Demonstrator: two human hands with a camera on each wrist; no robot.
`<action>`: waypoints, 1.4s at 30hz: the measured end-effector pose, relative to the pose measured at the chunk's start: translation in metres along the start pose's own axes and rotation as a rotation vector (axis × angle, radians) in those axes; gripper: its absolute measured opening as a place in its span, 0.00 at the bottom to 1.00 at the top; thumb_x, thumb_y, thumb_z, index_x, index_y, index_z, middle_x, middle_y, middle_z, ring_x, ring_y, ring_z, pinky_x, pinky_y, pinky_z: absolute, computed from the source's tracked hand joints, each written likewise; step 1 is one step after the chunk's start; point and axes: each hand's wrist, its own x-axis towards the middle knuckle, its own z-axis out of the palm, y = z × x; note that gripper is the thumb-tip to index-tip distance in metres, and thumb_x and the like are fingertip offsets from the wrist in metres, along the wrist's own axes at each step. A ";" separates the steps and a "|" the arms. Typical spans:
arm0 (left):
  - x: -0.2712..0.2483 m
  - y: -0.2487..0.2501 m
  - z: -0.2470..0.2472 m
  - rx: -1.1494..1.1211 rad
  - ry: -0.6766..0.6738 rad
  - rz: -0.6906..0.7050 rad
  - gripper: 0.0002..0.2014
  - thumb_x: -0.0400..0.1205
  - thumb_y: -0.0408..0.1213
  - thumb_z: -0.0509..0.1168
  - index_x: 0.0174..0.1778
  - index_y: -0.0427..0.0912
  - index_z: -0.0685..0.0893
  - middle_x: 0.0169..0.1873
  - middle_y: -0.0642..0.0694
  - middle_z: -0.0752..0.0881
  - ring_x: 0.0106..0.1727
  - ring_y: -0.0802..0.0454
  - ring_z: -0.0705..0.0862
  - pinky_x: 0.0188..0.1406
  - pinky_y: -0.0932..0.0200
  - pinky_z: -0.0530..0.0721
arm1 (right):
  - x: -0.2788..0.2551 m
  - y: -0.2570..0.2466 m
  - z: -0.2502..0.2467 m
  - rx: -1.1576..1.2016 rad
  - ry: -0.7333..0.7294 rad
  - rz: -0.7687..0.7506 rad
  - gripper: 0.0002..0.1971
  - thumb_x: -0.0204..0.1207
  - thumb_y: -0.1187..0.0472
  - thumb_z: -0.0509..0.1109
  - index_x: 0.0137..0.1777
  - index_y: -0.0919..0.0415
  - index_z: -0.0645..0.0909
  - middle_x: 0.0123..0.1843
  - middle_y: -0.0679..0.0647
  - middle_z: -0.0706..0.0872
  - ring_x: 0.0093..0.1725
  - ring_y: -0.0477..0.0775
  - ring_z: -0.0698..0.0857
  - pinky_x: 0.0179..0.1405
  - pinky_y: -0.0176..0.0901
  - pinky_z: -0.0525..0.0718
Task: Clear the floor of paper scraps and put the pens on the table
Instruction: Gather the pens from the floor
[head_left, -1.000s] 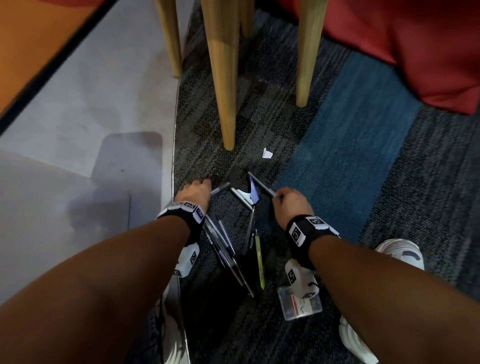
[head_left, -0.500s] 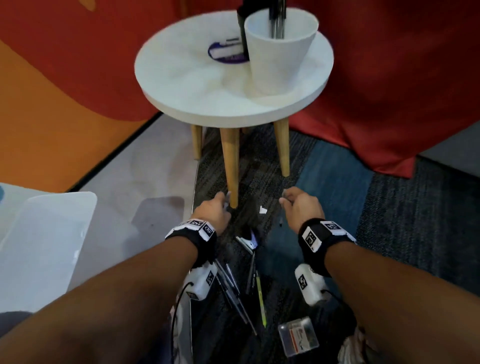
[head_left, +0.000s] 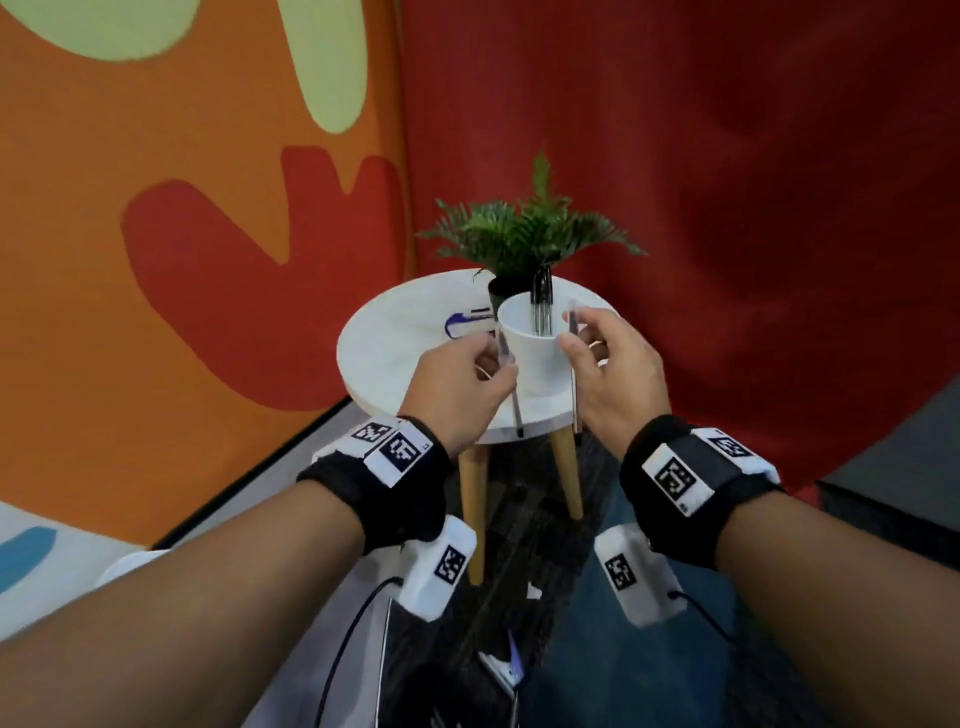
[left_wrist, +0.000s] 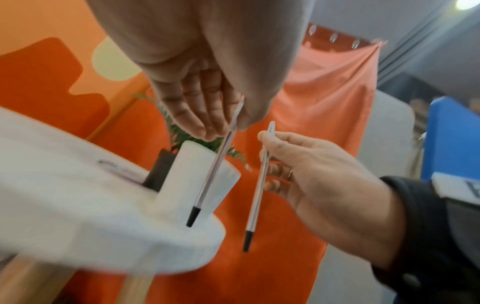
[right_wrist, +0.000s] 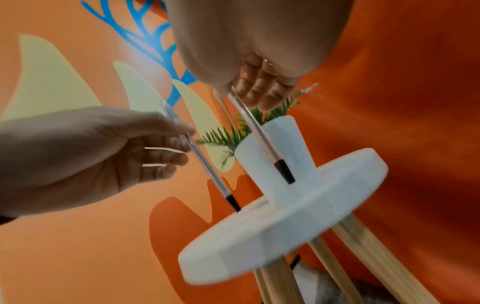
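Both hands rose from the floor: left hand and right hand each pinch a pen, seemingly nearing the cup at the worktop's 1 o'clock.

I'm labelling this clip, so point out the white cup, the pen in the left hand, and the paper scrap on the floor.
white cup (head_left: 530, 338), head view, front wall.
left-hand pen (left_wrist: 211, 174), left wrist view, clear barrel.
paper scrap (head_left: 533, 591), head view, its middle.
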 end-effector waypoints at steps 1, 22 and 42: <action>0.012 0.009 -0.007 -0.023 0.043 0.021 0.12 0.81 0.42 0.67 0.31 0.52 0.76 0.26 0.56 0.78 0.28 0.63 0.75 0.27 0.75 0.68 | 0.012 -0.007 -0.003 0.022 0.032 -0.027 0.10 0.80 0.58 0.68 0.59 0.53 0.83 0.45 0.49 0.85 0.42 0.48 0.82 0.44 0.36 0.79; 0.116 -0.002 0.020 0.049 0.053 -0.052 0.17 0.83 0.41 0.64 0.69 0.50 0.76 0.40 0.48 0.87 0.44 0.46 0.85 0.40 0.54 0.80 | 0.098 0.023 0.036 -0.556 -0.234 0.185 0.12 0.81 0.54 0.65 0.63 0.45 0.81 0.55 0.53 0.88 0.65 0.61 0.77 0.57 0.53 0.64; 0.046 0.012 0.034 -0.095 0.016 -0.025 0.04 0.80 0.43 0.65 0.40 0.50 0.82 0.30 0.54 0.82 0.33 0.58 0.79 0.35 0.59 0.77 | 0.025 0.024 0.011 -0.268 0.029 0.143 0.14 0.65 0.72 0.60 0.34 0.52 0.62 0.32 0.47 0.71 0.37 0.58 0.72 0.43 0.51 0.70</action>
